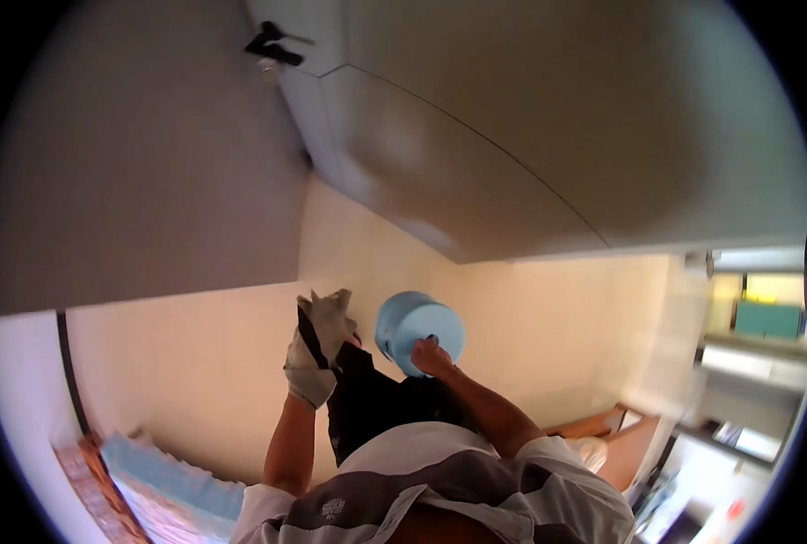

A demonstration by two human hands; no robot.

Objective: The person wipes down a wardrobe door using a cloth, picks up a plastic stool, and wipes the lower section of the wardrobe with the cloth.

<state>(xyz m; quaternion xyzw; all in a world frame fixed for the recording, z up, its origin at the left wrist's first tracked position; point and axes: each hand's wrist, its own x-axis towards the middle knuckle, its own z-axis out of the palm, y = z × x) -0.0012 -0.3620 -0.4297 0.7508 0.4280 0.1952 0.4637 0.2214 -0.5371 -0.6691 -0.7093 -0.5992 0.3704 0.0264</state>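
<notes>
Near the middle of the view, my right hand [432, 356] is bare and closed at the near side of a light-blue bucket [421, 326]. A small dark piece, perhaps part of the handle, shows at my fingers. The bucket hangs or stands just beyond my dark trousers [367, 399]; which of the two I cannot tell. To its left is my left hand [314, 349], covered by a pale grey-beige work glove [331, 317] with a black strip. Loose glove tips point away from me. Whether the gloved fingers grip anything is hidden.
A large grey panel [149, 163] fills the upper left, beside a pale door-like surface [530, 118] with a black handle [276, 45]. A blue-and-white cloth-covered bed [168, 480] is lower left. Wooden furniture [625, 449] and shelves [752, 363] stand right.
</notes>
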